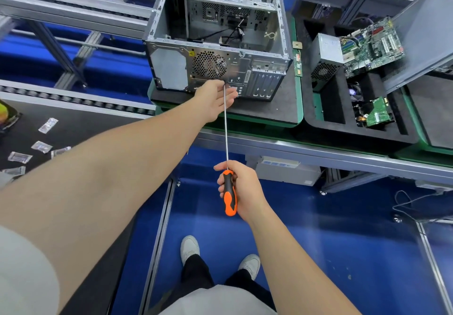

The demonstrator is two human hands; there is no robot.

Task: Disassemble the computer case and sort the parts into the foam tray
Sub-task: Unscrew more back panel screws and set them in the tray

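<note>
Head view. Computer case (215, 32) at 12 o'clock, side open, rear panel with the fan grille facing the person; it stands on a dark mat (282, 103) with a green edge.

Left hand (215, 96) reaches to the lower rear panel, fingers stretched out nearly straight and lying against the metal, thumb up beside the tool's tip. Whether it pinches the tip cannot be told.

Right hand (242, 189) at 6 o'clock of the case, fingers wrapped round the orange-and-black handle of a long screwdriver (229, 192). The thin shaft runs up toward 12 o'clock and ends at the left hand, on the panel below the fan grille.

Foam tray (331, 108), black, at 3 o'clock of the case, just beside the mat. In it: grey power supply (326, 54) at its 11 o'clock corner, motherboard (372, 47) tilted at 1 o'clock, a small green board (378, 112) in a pocket at 4 o'clock.

Clear plastic packets (41, 146) scattered on a dark surface at 9 o'clock of the frame.
</note>
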